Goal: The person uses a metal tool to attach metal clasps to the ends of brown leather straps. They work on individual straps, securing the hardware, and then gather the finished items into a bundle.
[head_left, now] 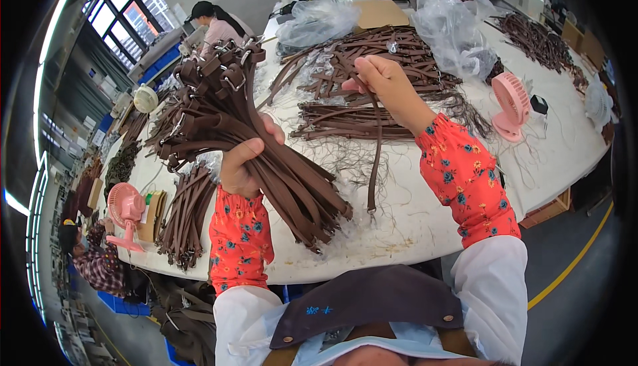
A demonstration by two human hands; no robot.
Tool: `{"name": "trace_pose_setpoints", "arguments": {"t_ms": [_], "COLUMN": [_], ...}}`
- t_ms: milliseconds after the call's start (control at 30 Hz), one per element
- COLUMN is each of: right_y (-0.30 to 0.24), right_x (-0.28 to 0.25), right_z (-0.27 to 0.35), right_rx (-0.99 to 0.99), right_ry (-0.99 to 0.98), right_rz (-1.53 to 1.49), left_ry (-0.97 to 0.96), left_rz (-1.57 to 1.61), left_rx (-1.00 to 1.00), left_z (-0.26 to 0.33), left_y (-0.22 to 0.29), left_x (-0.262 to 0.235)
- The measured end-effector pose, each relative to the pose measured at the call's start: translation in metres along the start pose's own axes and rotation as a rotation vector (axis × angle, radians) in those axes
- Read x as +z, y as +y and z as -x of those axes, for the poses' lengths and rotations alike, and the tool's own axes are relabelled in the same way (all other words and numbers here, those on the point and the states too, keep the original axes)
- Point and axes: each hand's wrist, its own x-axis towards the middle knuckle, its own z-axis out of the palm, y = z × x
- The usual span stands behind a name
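My left hand (249, 160) is closed round a thick bundle of brown straps (286, 173). Metal buckles and rings cluster at the bundle's upper end, and the lower ends fan out toward the table's near edge. Up and to the right, my right hand (380, 82) pinches a single brown strap (377, 147), which hangs down beside the bundle with a small metal piece at its bottom end. Beyond that hand lies a heap of similar straps (399, 50), and a flatter row of straps (359, 121) lies nearer. Another pile of straps (188, 210) rests left of my left forearm.
Pink fans stand at the right (512, 107) and left (126, 213) of the white table (425, 233). Clear plastic bags (452, 27) lie among the straps at the back. Loose threads litter the tabletop. One person (216, 24) sits at the far left, another (100, 266) at the lower left.
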Motion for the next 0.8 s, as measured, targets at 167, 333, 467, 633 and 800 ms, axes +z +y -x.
{"name": "trace_pose_setpoints", "arguments": {"t_ms": [167, 333, 467, 633, 800], "right_y": [-0.036, -0.029, -0.037, -0.046, -0.022], "right_x": [0.032, 0.010, -0.030, -0.086, -0.046], "right_z": [0.023, 0.015, 0.003, -0.013, -0.030], "right_rx": [0.272, 0.266, 0.191, 0.080, 0.159], "right_ry": [0.121, 0.044, 0.141, 0.378, 0.275], "right_rz": [-0.629, -0.640, -0.583, -0.461, -0.071], "left_ry": [-0.062, -0.061, -0.007, 0.014, -0.023], "left_rz": [0.001, 0.036, 0.085, 0.095, 0.103], "left_rx": [-0.081, -0.067, -0.039, -0.016, -0.032], "left_z": [0.002, 0.005, 0.014, 0.018, 0.019], "left_y": [-0.002, -0.001, 0.005, 0.006, 0.007], "left_x": [-0.014, -0.018, -0.013, -0.024, -0.017]}}
